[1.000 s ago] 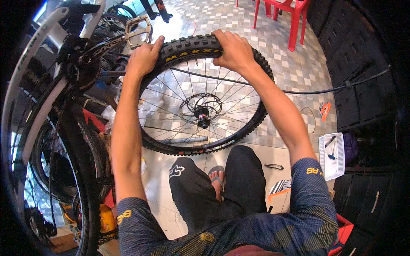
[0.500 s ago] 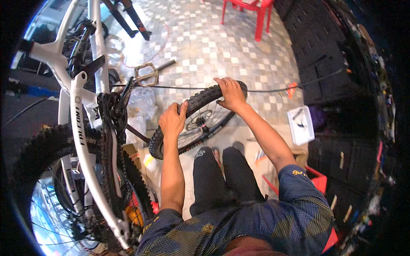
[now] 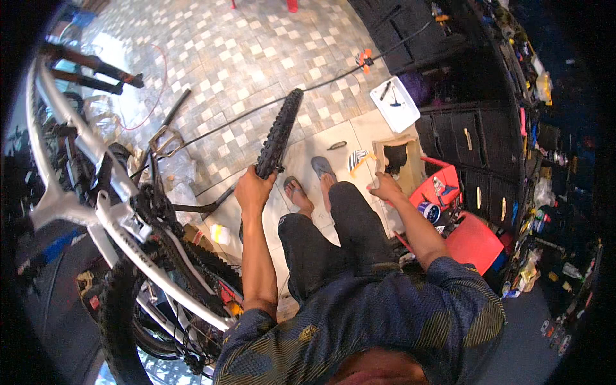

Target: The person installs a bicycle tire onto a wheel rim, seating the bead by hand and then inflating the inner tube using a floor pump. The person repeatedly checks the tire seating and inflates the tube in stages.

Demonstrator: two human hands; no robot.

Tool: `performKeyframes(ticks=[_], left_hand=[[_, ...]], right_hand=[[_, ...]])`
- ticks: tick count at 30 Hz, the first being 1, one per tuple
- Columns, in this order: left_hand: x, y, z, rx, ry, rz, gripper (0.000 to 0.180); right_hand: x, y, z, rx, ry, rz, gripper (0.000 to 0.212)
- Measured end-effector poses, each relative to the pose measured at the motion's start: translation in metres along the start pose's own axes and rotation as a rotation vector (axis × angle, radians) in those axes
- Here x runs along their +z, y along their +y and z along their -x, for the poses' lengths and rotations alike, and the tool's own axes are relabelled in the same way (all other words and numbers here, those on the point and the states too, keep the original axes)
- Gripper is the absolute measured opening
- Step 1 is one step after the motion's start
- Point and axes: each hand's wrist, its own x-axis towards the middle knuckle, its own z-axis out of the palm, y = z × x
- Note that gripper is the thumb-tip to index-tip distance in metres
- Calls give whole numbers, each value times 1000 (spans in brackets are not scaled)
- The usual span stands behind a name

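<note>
A bicycle wheel with a knobbly black tire (image 3: 280, 135) stands nearly edge-on in front of me. My left hand (image 3: 254, 190) is closed around the near part of its tire; the rim and spokes are mostly out of sight at this angle. My right hand (image 3: 387, 187) is off the wheel, holding nothing that I can see, its fingers partly extended beside an open cardboard box (image 3: 380, 153). Just past that hand lies a red bin (image 3: 448, 174) with tools in it. A blue-and-white can (image 3: 428, 211) sits close by.
To my left a white bicycle frame (image 3: 115, 228) stands close to my arm. A pedal (image 3: 165, 141) juts out from it. A black cable (image 3: 256, 106) crosses above the tiled floor. At right are a white tray (image 3: 393, 122) with tools, a red plastic seat (image 3: 475, 244) and black drawers (image 3: 465, 138).
My right hand has let go of the tire and moved right, down toward the cardboard box. The wheel has turned from tilted to nearly edge-on in my left hand. The view has swung right.
</note>
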Motion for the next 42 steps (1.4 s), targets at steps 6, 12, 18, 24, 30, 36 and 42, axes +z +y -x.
performKeyframes(ticks=[6,12,18,24,30,36,42], left_hand=[[41,-25,-44,-48,46,64,56],[11,-39,-82,-253,86,354,44],[-7,-181,-88,-326,283,350,72],[31,-75,-96,-222,313,-91,74],[44,-9,-101,14,166,151,64],[58,26,-107,45,175,124,73],[65,75,-93,87,88,120,70]], right_hand=[[46,21,-84,-22,-144,20,63],[153,0,-309,-243,42,142,43],[212,19,-473,-144,432,391,32],[222,46,-376,94,41,-265,51],[33,63,-130,-1,313,-440,49],[-271,147,60,0,1357,-374,42],[-428,288,126,572,1528,-444,47]])
